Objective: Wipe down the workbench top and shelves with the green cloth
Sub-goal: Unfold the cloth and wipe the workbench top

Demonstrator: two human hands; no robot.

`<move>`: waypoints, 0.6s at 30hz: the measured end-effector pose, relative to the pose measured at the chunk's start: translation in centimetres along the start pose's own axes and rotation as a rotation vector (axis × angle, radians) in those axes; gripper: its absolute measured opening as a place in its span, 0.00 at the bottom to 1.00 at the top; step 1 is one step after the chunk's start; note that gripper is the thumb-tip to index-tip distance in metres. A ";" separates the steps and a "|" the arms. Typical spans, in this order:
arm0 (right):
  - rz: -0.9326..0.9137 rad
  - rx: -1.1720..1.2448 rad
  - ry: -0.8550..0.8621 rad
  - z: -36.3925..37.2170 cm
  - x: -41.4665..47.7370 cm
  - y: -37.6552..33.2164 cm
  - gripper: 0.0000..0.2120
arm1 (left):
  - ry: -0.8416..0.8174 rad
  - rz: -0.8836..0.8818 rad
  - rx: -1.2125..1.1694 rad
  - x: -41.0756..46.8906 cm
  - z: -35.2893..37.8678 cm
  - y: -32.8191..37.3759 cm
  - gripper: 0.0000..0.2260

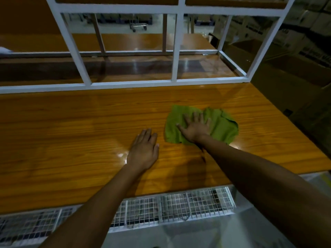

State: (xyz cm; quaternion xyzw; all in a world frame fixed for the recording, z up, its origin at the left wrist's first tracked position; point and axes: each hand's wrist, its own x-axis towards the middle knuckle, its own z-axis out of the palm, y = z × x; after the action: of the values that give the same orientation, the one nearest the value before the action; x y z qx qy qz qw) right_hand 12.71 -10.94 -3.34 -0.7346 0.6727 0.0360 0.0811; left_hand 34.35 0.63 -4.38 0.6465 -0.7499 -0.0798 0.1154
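The green cloth (222,126) lies crumpled on the glossy wooden workbench top (71,126), right of centre. My right hand (196,127) presses flat on the cloth with fingers spread and straight. My left hand (144,151) rests flat on the bare wood just left of the cloth, fingers together, holding nothing. Behind the top stands a white metal shelf frame (174,51) with a lower wooden shelf (143,68) inside it.
A wire-mesh rack (179,204) hangs below the front edge of the bench. Stacked cardboard boxes (295,56) fill the dark area at the right. A trolley (138,25) stands on the far floor seen through the frame.
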 end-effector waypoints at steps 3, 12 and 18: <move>-0.107 -0.013 0.000 0.7 -2.3 -4.3 0.36 | 0.049 -0.040 0.025 -1.5 0.2 0.6 0.26; -0.326 0.016 0.065 2.6 -13.2 3.5 0.38 | 0.050 -0.104 0.017 -5.7 0.4 2.0 0.25; -0.147 0.005 0.068 2.6 -12.6 4.7 0.38 | 0.086 -0.124 0.001 -8.3 -0.2 1.7 0.25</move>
State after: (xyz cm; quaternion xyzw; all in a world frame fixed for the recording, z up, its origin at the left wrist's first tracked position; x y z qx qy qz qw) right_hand 7.06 1.46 -4.19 -0.7825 0.6195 0.0032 0.0624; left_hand 33.86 9.05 -4.34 0.6945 -0.7029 -0.0582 0.1420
